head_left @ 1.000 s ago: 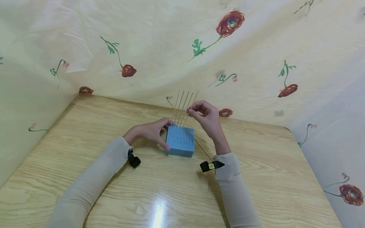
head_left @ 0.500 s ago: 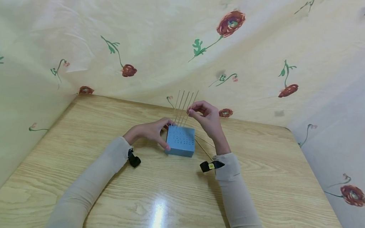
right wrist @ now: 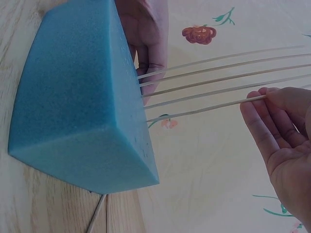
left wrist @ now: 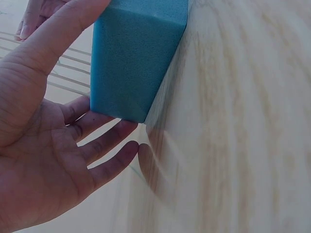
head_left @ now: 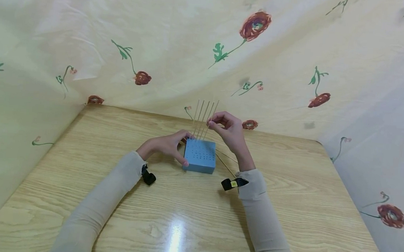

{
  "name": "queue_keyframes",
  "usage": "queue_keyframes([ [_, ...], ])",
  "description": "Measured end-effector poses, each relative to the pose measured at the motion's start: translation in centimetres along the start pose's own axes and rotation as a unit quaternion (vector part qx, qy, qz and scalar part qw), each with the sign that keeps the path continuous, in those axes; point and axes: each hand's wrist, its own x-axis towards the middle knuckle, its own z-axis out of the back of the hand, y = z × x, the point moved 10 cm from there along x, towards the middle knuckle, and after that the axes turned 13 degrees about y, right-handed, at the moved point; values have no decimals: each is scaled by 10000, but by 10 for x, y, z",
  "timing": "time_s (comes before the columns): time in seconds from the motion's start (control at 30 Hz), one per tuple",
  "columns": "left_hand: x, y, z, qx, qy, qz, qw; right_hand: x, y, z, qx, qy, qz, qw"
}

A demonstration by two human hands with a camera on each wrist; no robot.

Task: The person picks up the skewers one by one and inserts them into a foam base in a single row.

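A blue foam block (head_left: 198,167) with rows of small holes in its top sits on the wooden table. My left hand (head_left: 166,145) grips it from the left, thumb at the near corner and fingers around the far side. Several thin wooden skewers (right wrist: 209,84) stand in a row along the block's far edge. Thumb and fingertips of my right hand (head_left: 231,132) pinch the rightmost skewer (right wrist: 204,109) partway up; its lower end meets the block's top in the right wrist view. How deep the skewers sit is hidden inside the foam.
Loose skewers (head_left: 225,165) lie on the table (head_left: 289,196) to the right of the block, partly under my right wrist. A flower-patterned cloth (head_left: 179,53) hangs behind the table and along both sides. Each wrist wears a black strap-on camera (head_left: 149,177).
Both hands and the block hold their places. The upper tip of the pinched skewer has shifted very slightly to the left.
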Motion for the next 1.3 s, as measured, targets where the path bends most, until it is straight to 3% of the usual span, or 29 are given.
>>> queue_keyframes([
  [1.3,-1,-1,0,-51,42,-40,10000,0,-3,-4,-121,106,-200,9997],
])
